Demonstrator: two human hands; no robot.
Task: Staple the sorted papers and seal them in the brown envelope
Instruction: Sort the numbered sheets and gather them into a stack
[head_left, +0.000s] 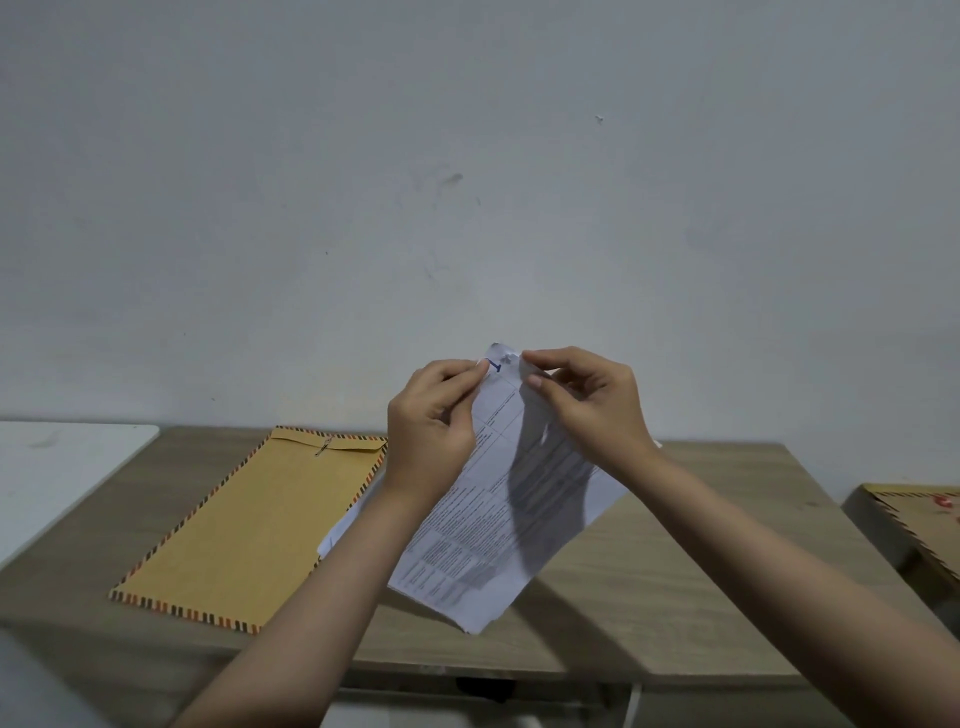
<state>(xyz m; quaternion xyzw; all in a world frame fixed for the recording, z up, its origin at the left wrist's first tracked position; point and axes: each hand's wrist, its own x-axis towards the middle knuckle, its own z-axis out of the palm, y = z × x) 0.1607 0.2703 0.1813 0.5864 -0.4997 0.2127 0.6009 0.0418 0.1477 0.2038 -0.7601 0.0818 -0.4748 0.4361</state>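
While lifted, papers (498, 499) in both pinching hands: left hand (431, 421), right hand (587, 400).

Only 1 view is showing: the head-worn wide-angle camera is looking forward from above the near edge of the light wooden table (675, 571), tilting only slightly downward. The pale grey wall (467, 182) is filling the upper half, the tabletop the lower band. The person's 2 forearms are entering from the bottom corners, sitting close to the lens. Straight edges are bowing near the frame's borders.
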